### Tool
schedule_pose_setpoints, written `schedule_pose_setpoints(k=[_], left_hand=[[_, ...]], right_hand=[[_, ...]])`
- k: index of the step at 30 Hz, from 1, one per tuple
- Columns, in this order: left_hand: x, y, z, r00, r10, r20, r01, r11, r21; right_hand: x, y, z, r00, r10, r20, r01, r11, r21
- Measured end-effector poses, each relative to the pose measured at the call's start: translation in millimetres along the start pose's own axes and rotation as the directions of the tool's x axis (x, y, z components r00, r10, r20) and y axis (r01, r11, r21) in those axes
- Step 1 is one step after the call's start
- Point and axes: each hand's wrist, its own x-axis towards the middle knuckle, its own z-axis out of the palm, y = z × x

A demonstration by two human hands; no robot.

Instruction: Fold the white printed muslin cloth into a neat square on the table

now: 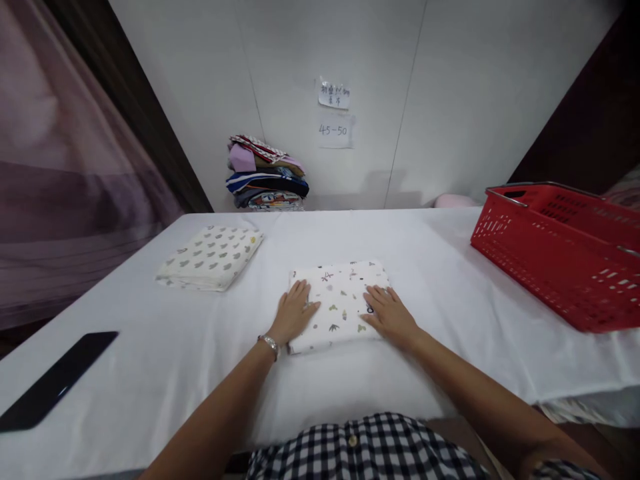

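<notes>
Two folded white printed cloths lie on the white-covered counter (450, 280): one with small motifs (337, 293), one with grey-green shapes (210, 257). One red plastic basket (560, 260), one flat black slab (55, 380), one stack of folded coloured garments (267, 175), two paper notes (334, 113).

The red basket (560, 257) runs off the right edge, so its far end and whatever's inside can't be seen. Well left of it, the writing on the two paper notes (334, 113) is too small to read properly.
</notes>
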Motion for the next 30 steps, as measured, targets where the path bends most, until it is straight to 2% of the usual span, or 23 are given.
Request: schedule_pose_setpoints(k=[3,6,10,14,19,23,26,28,30], left_hand=[[0,1,2.7,0.999,-0.016,-0.031,0.014,0.998,-0.059],[-6,2,-1.2,0.996,-0.038,-0.078,0.027,0.991,-0.134],[-40,2,-4.7,0.991,0.001,-0.136,-0.022,0.987,-0.16],[-75,-5,-3.9,0.988,0.131,-0.087,-0.14,0.985,-0.101],[-85,-10,-5.7,0.98,0.197,-0.017,-0.197,0.98,-0.013],[-87,13,-4.5,0.981,0.194,0.0,-0.194,0.981,0.004],[-93,43,-1.0,0.966,0.253,0.053,-0.252,0.967,-0.032],[-96,58,0.6,0.945,0.32,0.059,-0.315,0.945,-0.088],[-94,61,0.3,0.949,0.315,-0.011,-0.314,0.94,-0.133]], right_hand=[[-2,-1,4,1.0,-0.005,-0.026,0.005,1.0,-0.011],[-9,-3,4,0.995,-0.071,-0.076,0.07,0.997,-0.022],[-38,-1,5,0.969,-0.222,-0.104,0.217,0.975,-0.055],[-62,9,9,0.969,-0.203,-0.142,0.19,0.977,-0.1],[-62,23,17,0.967,-0.206,-0.148,0.184,0.972,-0.149],[-43,50,12,0.977,-0.175,-0.124,0.154,0.974,-0.164],[-24,71,2,0.984,-0.022,-0.175,-0.011,0.983,-0.185],[-15,72,-3,0.971,0.058,-0.233,-0.101,0.979,-0.177],[-14,59,-5,0.97,0.036,-0.24,-0.071,0.988,-0.139]])
